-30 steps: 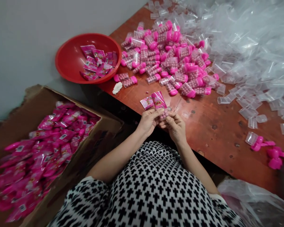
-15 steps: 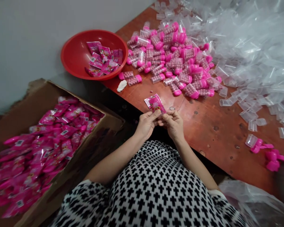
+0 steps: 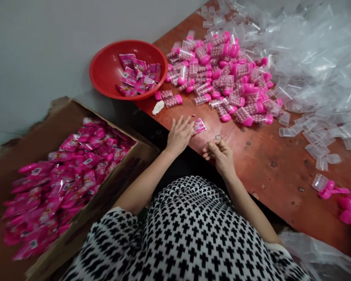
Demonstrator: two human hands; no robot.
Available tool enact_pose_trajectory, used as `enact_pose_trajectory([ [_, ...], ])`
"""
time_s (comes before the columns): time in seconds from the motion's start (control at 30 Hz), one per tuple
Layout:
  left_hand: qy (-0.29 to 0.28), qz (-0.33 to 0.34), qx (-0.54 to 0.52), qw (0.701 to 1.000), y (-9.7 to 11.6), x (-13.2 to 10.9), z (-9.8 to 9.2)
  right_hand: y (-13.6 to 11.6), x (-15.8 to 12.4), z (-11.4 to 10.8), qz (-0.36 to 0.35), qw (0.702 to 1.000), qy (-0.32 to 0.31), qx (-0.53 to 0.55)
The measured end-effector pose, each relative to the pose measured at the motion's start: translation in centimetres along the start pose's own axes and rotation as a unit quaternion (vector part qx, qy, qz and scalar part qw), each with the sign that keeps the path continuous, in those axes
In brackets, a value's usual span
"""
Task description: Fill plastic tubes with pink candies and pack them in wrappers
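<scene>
My left hand (image 3: 179,134) is open, fingers spread, its fingertips just beside a small pink printed sachet (image 3: 199,125) lying on the reddish-brown wooden table (image 3: 266,164). A tiny pink bit (image 3: 193,116) lies just above those fingers. My right hand (image 3: 219,156) hangs closer to me, fingertips pinched together, and nothing shows between them. Beyond both hands spreads a heap of clear tubes with pink caps (image 3: 219,74), each filled with pink balls.
A red plastic bowl (image 3: 105,70) holds pink sachets. To my left, an open cardboard box (image 3: 146,152) is full of pink packets (image 3: 67,183). Empty clear tubes (image 3: 310,97) cover the table's right side, with loose pink caps (image 3: 348,210) near its edge.
My hands have moved apart and no longer hold the pink packet and tube. My left hand has opened, and the view has shifted slightly, moving the table contents rightward.
</scene>
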State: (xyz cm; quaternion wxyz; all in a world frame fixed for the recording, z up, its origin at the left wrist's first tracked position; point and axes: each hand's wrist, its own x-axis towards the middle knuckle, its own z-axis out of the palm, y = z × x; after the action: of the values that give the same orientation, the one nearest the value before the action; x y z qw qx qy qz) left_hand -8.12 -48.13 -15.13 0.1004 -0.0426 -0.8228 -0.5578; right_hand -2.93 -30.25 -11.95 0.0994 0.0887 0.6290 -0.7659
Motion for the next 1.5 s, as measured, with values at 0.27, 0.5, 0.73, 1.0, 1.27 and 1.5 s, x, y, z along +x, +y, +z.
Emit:
enact_pose_trajectory([
  [0.27, 0.023, 0.072, 0.211, 0.975, -1.5, 0.5, 1.9, -0.5, 1.6, -0.2, -0.015, 0.999, -0.002, -0.031],
  [0.5, 0.018, 0.065, 0.217, 0.974, -1.0, 0.8, 2.0, -0.9, 1.3, 0.3, -0.035, 0.998, -0.015, -0.047],
  [0.73, 0.104, 0.067, 0.138, 0.983, -1.5, 0.9, 2.6, -0.5, 1.7, -0.4, -0.046, 0.998, 0.004, -0.050],
  [1.0, 0.083, 0.066, -0.042, 0.993, 2.5, -2.6, 1.5, -0.8, 5.4, 1.6, -0.082, 0.996, -0.021, 0.020],
  [1.27, -0.095, -0.249, -0.287, 0.920, 4.3, -3.6, -2.0, -3.2, 4.8, 0.4, -0.085, 0.949, -0.262, -0.152],
  [1.5, -0.055, -0.302, -0.293, 0.906, 6.0, -4.6, -1.8, -7.3, 10.5, -3.8, -0.320, 0.707, -0.234, -0.586],
])
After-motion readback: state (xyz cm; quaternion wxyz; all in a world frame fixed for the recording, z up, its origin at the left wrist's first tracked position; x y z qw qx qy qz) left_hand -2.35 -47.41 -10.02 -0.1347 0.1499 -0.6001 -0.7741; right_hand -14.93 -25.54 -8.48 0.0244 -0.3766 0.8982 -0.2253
